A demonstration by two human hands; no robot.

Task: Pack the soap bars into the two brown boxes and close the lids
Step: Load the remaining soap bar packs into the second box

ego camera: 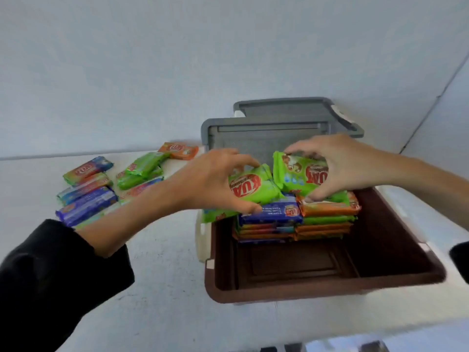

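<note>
Packing partway done, brown box part filled.
Head view: grips one green soap bar in curled fingers of left hand, another green bar in right hand, over stacked bars at box's far end; leaves loose bars on table, grey lids off.

The box is brown, its lid grey. Soap bars are green, blue, orange. The tabletop is white, the sleeve black.
</note>
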